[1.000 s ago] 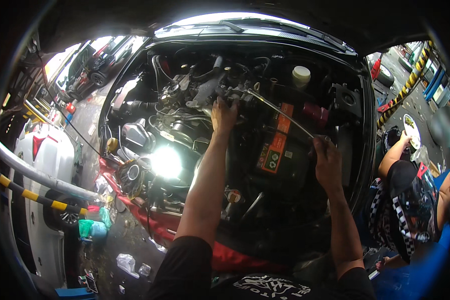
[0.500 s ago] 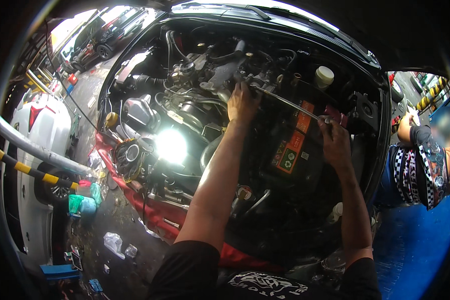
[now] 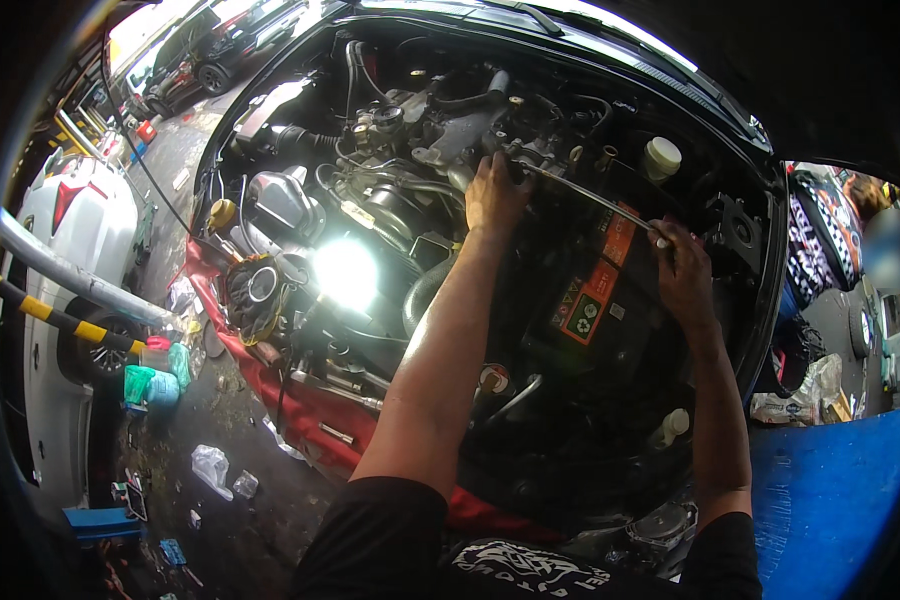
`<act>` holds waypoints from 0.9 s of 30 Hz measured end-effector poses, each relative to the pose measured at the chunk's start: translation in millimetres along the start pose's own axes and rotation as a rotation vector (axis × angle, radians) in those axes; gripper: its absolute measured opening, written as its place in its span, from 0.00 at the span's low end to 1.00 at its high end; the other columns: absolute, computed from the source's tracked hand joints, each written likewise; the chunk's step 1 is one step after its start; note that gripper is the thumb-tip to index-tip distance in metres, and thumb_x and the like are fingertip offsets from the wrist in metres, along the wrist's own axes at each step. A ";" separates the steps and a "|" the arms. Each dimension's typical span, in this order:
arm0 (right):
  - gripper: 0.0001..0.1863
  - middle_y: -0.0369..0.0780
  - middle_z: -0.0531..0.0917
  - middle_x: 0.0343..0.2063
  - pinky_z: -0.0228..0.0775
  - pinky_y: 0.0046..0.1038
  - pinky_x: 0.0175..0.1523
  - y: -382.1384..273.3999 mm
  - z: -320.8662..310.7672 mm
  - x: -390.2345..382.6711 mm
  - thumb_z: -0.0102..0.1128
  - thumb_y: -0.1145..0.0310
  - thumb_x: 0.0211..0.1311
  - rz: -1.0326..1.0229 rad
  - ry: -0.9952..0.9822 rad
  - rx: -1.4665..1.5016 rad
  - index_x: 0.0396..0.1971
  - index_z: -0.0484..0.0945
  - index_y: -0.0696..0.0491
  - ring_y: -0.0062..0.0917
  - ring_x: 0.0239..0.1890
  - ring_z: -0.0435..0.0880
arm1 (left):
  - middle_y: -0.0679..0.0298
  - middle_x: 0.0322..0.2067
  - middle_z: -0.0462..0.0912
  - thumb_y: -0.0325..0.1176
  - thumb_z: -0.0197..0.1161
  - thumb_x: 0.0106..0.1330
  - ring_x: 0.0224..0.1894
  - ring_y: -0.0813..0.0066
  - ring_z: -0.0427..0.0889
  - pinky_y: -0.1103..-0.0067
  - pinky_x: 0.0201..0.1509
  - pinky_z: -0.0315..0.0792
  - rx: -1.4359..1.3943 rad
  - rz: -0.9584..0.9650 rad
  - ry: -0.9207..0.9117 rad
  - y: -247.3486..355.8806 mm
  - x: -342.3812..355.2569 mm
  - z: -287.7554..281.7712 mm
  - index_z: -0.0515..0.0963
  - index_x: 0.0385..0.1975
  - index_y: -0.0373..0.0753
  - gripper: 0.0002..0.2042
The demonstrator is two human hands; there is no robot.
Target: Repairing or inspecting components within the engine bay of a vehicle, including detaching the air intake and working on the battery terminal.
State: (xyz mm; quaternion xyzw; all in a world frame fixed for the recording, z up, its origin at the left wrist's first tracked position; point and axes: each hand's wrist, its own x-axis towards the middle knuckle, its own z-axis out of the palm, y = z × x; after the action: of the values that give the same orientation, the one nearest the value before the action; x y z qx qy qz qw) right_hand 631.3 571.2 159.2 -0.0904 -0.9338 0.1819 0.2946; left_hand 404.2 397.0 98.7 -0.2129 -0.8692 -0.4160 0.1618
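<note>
Bar: slim, metallic, lying at a slant over the engine, above the battery. Long axis runs ten o'clock to four o'clock as seen from the head; upper end points to ten, among the engine fittings, lower end to four.

Right hand: at the four o'clock end, fingers closed around the bar, a short bright tip showing by the fingers.

Left hand: at the ten o'clock end, fingers bent down onto the fittings just beside the bar; what they grip, if anything, cannot be told.

Surroundings, clock taken from mid-bar. Six: orange label on the battery. Two: white cap, near. Between eight and nine: lit lamp. Eight: red cloth along the front edge. Nine, well apart: white car. Between four and five: blue panel.
</note>
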 end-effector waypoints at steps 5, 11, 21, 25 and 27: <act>0.26 0.43 0.79 0.40 0.70 0.40 0.59 11.9 -6.8 22.4 0.58 0.80 0.52 -0.442 0.245 -0.469 0.53 0.79 0.46 0.34 0.54 0.76 | 0.52 0.44 0.79 0.45 0.69 0.56 0.46 0.48 0.81 0.59 0.49 0.75 0.001 0.019 0.028 -2.8 2.6 1.6 0.74 0.48 0.38 0.24; 0.22 0.45 0.81 0.49 0.75 0.32 0.49 16.6 -13.7 49.2 0.57 0.66 0.68 0.426 -0.079 0.218 0.61 0.72 0.52 0.33 0.47 0.83 | 0.54 0.46 0.79 0.48 0.68 0.56 0.50 0.51 0.80 0.62 0.52 0.75 -0.043 0.019 0.006 -4.4 -0.7 1.8 0.77 0.50 0.40 0.25; 0.29 0.45 0.72 0.62 0.72 0.33 0.60 29.9 -33.2 24.5 0.52 0.74 0.67 0.098 -0.147 0.358 0.69 0.62 0.48 0.32 0.59 0.76 | 0.59 0.57 0.77 0.42 0.61 0.65 0.53 0.55 0.80 0.66 0.54 0.76 0.035 0.265 -0.031 -11.3 -1.2 4.5 0.80 0.50 0.48 0.16; 0.24 0.50 0.73 0.60 0.72 0.39 0.57 39.9 -37.2 25.4 0.45 0.68 0.72 -0.263 -0.133 -0.350 0.67 0.66 0.49 0.42 0.59 0.76 | 0.59 0.54 0.78 0.43 0.62 0.65 0.52 0.55 0.80 0.65 0.53 0.76 0.052 0.286 -0.001 -9.5 -2.8 5.1 0.80 0.50 0.48 0.16; 0.21 0.49 0.78 0.54 0.72 0.39 0.55 41.6 -28.4 31.8 0.46 0.66 0.73 -0.022 -0.204 -0.247 0.63 0.70 0.50 0.41 0.55 0.79 | 0.58 0.52 0.79 0.44 0.62 0.65 0.51 0.55 0.81 0.65 0.52 0.77 0.056 0.305 0.009 -7.3 -3.8 4.3 0.80 0.49 0.47 0.16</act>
State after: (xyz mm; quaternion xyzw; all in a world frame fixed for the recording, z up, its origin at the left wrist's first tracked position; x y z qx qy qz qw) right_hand 624.7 626.3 180.9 -0.0965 -0.9751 0.0708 0.1867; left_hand 403.3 395.4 89.6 -0.3361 -0.8372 -0.3631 0.2330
